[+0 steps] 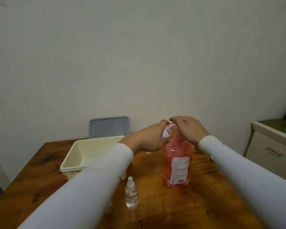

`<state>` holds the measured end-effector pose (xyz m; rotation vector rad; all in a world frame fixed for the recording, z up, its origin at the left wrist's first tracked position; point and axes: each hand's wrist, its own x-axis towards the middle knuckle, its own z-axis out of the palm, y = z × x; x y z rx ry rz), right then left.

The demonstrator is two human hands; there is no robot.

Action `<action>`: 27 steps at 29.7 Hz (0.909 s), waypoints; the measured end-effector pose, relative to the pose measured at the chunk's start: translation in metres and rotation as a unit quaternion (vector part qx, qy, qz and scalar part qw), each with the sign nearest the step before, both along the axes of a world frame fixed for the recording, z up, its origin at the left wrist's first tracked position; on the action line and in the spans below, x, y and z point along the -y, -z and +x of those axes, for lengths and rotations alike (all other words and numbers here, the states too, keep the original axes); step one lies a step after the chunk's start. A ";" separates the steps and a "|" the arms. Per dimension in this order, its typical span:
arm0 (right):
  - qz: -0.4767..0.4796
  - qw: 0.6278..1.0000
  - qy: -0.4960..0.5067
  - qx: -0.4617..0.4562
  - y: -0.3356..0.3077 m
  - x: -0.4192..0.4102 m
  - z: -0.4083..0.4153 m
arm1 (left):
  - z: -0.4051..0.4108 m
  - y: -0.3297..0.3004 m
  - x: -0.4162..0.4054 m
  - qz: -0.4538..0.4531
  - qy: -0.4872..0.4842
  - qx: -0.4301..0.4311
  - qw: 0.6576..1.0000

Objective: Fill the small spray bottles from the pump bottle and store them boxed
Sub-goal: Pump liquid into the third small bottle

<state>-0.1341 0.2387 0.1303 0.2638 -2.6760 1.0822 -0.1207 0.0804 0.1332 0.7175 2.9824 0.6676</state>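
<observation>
Filling goes best if the left hand (153,138), grip clamped on the small spray bottle (167,131), keeps its mouth under the pump bottle (177,162) spout while the right hand (187,128), palm flat on the pump and fingers not closed round it, presses slowly.

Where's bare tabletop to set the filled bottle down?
Free: table right of the capped spray bottle, in front of the pump bottle. Also the left edge beside the cream box. Crowded: between box and pump bottle, under both hands.
</observation>
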 end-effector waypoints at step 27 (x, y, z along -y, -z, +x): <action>-0.015 1.000 -0.002 0.000 0.014 0.002 -0.004 | -0.005 0.014 0.001 0.007 -0.001 0.018 1.000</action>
